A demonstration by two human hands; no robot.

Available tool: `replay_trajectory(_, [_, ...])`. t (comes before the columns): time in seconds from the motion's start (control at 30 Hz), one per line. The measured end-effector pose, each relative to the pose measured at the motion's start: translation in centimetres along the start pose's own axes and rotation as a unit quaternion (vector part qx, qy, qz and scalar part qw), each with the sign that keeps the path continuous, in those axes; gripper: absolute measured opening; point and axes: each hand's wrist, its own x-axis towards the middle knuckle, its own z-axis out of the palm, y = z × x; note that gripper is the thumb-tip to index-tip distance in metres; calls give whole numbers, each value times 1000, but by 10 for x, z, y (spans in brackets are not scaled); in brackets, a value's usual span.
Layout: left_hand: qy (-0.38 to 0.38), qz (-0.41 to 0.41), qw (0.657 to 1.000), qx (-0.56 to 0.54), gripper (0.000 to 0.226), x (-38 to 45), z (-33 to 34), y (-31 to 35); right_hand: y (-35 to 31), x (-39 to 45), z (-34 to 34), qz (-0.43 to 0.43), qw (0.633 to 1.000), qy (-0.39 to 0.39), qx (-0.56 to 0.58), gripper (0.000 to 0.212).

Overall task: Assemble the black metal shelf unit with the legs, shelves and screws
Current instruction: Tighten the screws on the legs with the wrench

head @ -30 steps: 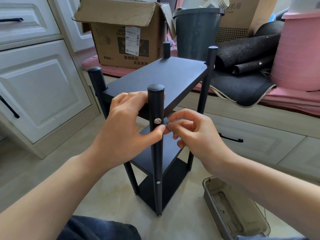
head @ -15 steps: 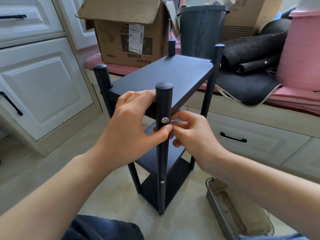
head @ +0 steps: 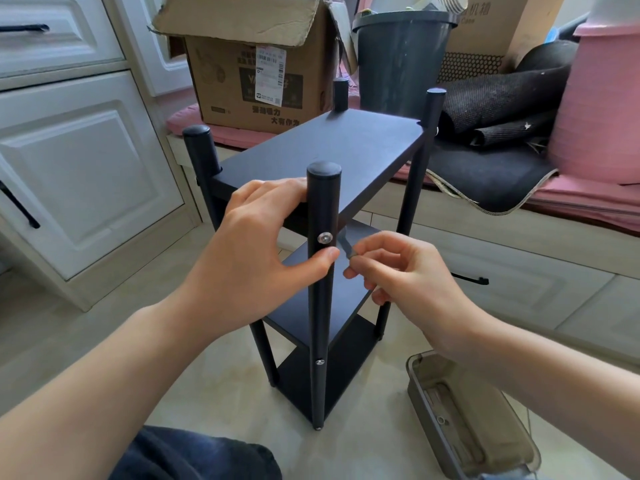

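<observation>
Shelf unit [head: 322,147] upright on floor, centre. Left hand [head: 256,244] grasps near leg [head: 320,306], thumb just under silver screw [head: 325,238], fingers over top shelf edge. Right hand [head: 398,271] at 3 o'clock of screw, pinching small dark tool [head: 346,245]. Tray [head: 419,386] at 5 o'clock.

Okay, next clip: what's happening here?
A person is putting together a black shelf unit that stands upright on the floor with three shelves in place. The left hand grips the near leg just below a silver screw. The right hand pinches a small metal tool beside that screw, not touching it.
</observation>
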Motion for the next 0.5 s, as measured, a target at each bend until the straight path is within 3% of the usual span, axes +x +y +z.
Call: replay_trajectory(0.5, [-6,-26,1000,2,54,-1,0,1,-4,-5,-7,-6,1000,24,8,16])
